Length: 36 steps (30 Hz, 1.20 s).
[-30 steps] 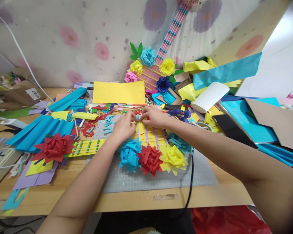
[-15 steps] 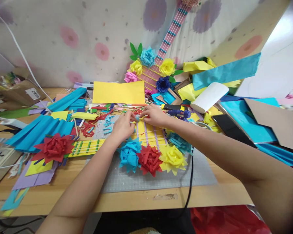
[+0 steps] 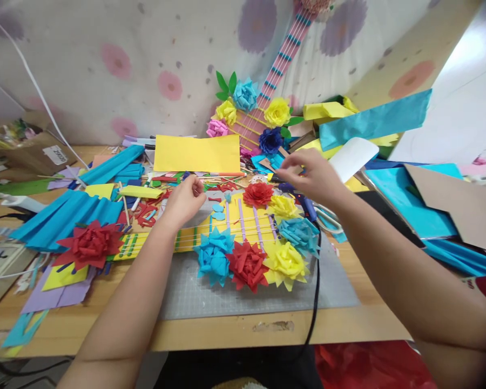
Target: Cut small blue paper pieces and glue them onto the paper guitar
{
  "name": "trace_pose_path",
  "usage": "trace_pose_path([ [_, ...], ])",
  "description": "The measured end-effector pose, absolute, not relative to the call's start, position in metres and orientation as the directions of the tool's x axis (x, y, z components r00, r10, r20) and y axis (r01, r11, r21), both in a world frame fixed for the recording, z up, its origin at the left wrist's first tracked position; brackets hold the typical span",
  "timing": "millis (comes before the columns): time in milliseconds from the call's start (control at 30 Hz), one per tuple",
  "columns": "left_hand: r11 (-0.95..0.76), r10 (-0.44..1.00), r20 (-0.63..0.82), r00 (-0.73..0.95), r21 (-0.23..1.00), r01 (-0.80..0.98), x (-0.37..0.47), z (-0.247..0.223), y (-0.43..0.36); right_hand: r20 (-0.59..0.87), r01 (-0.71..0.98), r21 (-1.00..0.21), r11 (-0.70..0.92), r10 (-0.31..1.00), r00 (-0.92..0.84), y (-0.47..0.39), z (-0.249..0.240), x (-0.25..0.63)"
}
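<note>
A yellow paper guitar lies on a grey cutting mat. Its body carries blue, red and yellow paper flowers along the near edge. A small red flower sits at the far edge. My left hand hovers over the guitar's far-left edge with its fingertips curled together; I see nothing in them. My right hand is raised above a blue glue gun, fingers loosely bent toward the left. Whether it pinches anything is unclear.
A pink paper guitar with flowers leans on the wall. A yellow sheet, folded blue paper, a white roll and many scraps crowd the table. The glue gun's black cord runs over the near table edge.
Both hands lifted off the guitar's far edge and moved apart, left hand to the left, right hand up and right. A small red and a small yellow flower now show there.
</note>
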<state>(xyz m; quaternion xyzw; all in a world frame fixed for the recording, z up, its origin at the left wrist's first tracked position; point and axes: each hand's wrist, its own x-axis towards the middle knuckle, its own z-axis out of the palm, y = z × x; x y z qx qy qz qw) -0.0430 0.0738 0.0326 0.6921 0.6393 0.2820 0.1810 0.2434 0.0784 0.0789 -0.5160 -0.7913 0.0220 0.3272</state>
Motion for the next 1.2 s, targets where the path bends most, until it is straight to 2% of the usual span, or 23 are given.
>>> trace_pose_path([
  [100,-0.118,0.993,0.087,0.08,0.648,0.752,-0.051,0.031,0.077,0.553,0.747,-0.599,0.287,0.824,0.127,0.067,0.08,0.275],
  [167,-0.124,0.99,0.039,0.132,0.668,0.734,-0.053,0.03,0.077,0.49,0.637,-0.744,0.202,0.813,0.314,0.059,0.072,0.294],
  [233,-0.128,0.982,-0.014,0.189,0.686,0.716,-0.052,0.03,0.077,0.429,0.55,-0.823,0.139,0.788,0.442,0.054,0.057,0.308],
  [333,-0.09,0.965,-0.109,0.238,0.715,0.693,-0.049,0.033,0.074,0.363,0.463,-0.881,0.096,0.766,0.531,0.05,0.028,0.323],
  [467,-0.106,0.934,-0.157,0.322,0.736,0.669,-0.048,0.038,0.071,0.236,0.32,-0.945,0.064,0.811,0.535,0.05,-0.008,0.332],
  [600,-0.236,0.912,-0.123,0.391,0.624,0.745,-0.043,0.038,0.068,0.166,0.323,-0.946,0.019,0.886,0.433,0.051,-0.025,0.336],
  [700,-0.305,0.906,-0.096,0.411,0.523,0.796,-0.037,0.035,0.067,0.195,0.458,-0.889,0.02,0.92,0.34,0.052,-0.03,0.335],
  [767,-0.317,0.906,-0.093,0.413,0.498,0.808,-0.034,0.032,0.067,0.216,0.561,-0.828,0.018,0.933,0.288,0.053,-0.031,0.331],
  [900,-0.318,0.903,-0.102,0.418,0.497,0.807,-0.031,0.028,0.068,0.226,0.682,-0.731,-0.007,0.941,0.252,0.054,-0.033,0.323],
  [1067,-0.296,0.895,-0.136,0.425,0.533,0.793,-0.03,0.029,0.067,0.237,0.712,-0.703,-0.004,0.941,0.24,0.054,-0.035,0.323],
  [1200,-0.274,0.909,-0.11,0.401,0.566,0.777,-0.033,0.03,0.068,0.222,0.741,-0.671,-0.021,0.948,0.228,0.053,-0.034,0.322],
])
